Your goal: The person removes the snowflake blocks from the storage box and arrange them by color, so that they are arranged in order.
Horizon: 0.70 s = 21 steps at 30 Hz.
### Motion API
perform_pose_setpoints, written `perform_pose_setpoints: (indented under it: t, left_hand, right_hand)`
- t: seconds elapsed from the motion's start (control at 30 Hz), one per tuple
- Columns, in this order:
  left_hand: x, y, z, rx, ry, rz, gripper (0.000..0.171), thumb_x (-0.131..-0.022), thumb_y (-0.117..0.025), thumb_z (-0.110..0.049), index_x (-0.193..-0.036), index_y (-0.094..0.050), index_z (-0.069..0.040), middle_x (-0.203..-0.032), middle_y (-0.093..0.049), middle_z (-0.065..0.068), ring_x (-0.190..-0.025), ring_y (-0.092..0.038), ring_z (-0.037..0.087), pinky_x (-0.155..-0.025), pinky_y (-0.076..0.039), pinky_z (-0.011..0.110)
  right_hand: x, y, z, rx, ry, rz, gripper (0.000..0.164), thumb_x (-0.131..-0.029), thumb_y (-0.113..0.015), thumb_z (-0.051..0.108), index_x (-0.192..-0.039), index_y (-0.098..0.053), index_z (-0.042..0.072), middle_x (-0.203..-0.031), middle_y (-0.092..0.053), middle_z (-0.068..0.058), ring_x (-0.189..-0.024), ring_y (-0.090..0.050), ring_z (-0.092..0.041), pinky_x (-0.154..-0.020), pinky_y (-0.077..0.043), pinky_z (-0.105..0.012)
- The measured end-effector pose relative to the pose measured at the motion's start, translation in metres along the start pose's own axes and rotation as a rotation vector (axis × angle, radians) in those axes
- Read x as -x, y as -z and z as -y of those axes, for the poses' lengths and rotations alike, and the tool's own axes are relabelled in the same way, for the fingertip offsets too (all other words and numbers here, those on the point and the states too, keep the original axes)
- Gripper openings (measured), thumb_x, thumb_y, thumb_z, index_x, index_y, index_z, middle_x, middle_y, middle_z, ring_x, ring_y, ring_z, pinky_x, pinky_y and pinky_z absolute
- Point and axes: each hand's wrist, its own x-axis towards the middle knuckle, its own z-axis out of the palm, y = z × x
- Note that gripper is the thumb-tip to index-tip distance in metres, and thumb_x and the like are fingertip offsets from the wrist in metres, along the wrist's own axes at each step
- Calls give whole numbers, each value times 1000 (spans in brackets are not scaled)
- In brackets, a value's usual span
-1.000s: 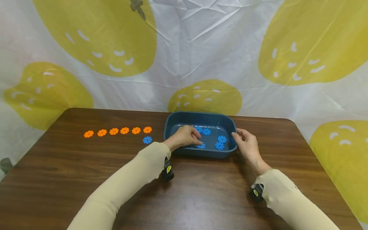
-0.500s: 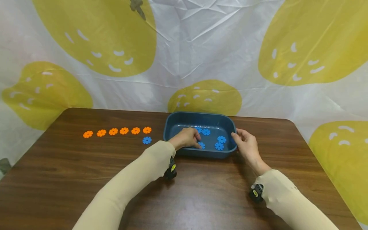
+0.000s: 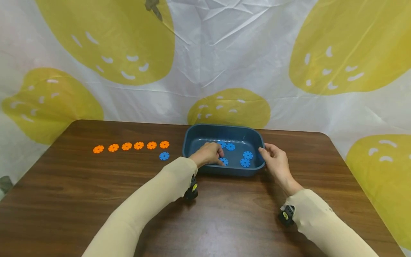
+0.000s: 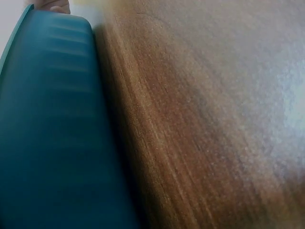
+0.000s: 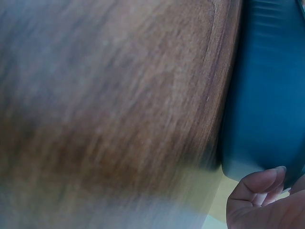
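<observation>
A dark blue rectangular plastic basin (image 3: 237,171) stands at the back middle of the table. Inside it lie several blue notched plastic discs, one of them (image 3: 245,162) near the right end. My left hand (image 3: 207,154) reaches over the basin's front rim, thumb and bent fingers down at a blue disc (image 3: 224,161). Some of its fingertips are hidden, and I cannot tell whether they pinch a disc. At the right end my right hand (image 3: 275,160) holds the basin's wall, thumb on the inner side; its curled fingers (image 5: 255,186) show in the right wrist view.
Left of the basin, several orange notched discs (image 3: 126,146) lie in a row. A single blue disc (image 3: 164,156) lies below the row's right end. Behind the brown wooden table (image 3: 224,221) hangs a white cloth (image 3: 135,103) with yellow fruit prints.
My left hand has moved slightly right and lower into the basin, its thumb coming down at the front blue disc. The right hand keeps its hold on the basin, which has not moved.
</observation>
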Motion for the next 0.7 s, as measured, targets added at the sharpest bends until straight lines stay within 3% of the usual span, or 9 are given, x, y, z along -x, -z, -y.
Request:
perform_pose_setpoints:
  t: [0.33,0.7]
  left_hand:
    - [5,2,-1,-35,-14,-44,27,-74,-82,-20,-93,-69,-8,-79,-56,-1,-76,-50,14,-77,-47,30]
    - [5,2,-1,-45,24,-82,30,-72,-83,-22,-94,-69,-8,-89,-62,2,-80,-53,16,-78,-48,32]
  right_hand:
    - [1,0,1,9,-14,-1,39,-97,-53,21,-126,-53,-4,-73,-56,-6,-51,-48,-3,-48,-45,-22]
    - [0,0,0,16,-14,-2,39,-97,-53,21,-126,-53,-4,-74,-56,-7,-51,-48,-2,-48,-46,-22]
